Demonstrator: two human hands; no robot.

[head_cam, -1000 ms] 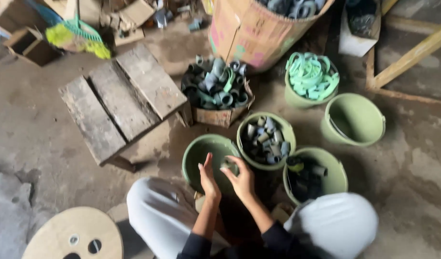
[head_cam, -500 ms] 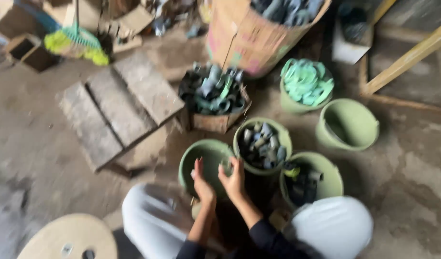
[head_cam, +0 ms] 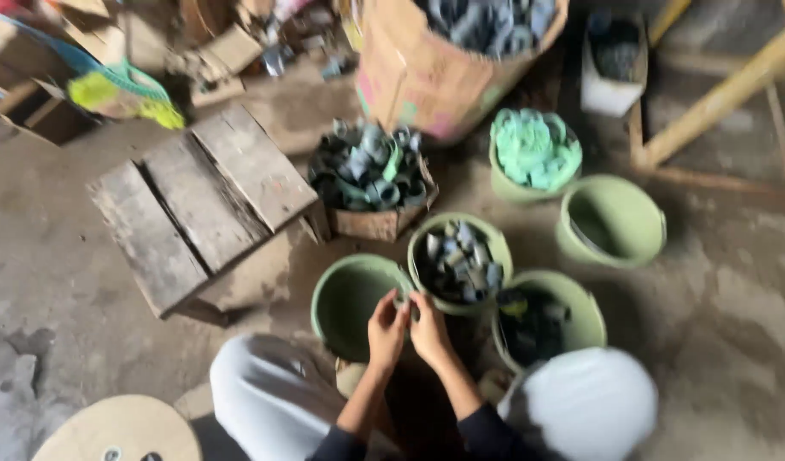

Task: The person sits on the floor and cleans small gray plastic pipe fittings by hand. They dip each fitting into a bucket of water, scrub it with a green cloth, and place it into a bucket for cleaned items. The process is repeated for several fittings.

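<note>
Fingers [head_cam: 399,300] now pinched together over empty bucket [head_cam: 345,294].

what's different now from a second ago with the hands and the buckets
The left hand and right hand, apart a second ago, have closed together over the rim of the near green bucket, around a small piece too blurred to identify. The buckets and wooden stool stayed put.

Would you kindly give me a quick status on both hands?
Left hand and right hand together over empty green bucket, pinching something small, blurred. Bucket of grey pipe pieces beside. Nothing in the way.
</note>
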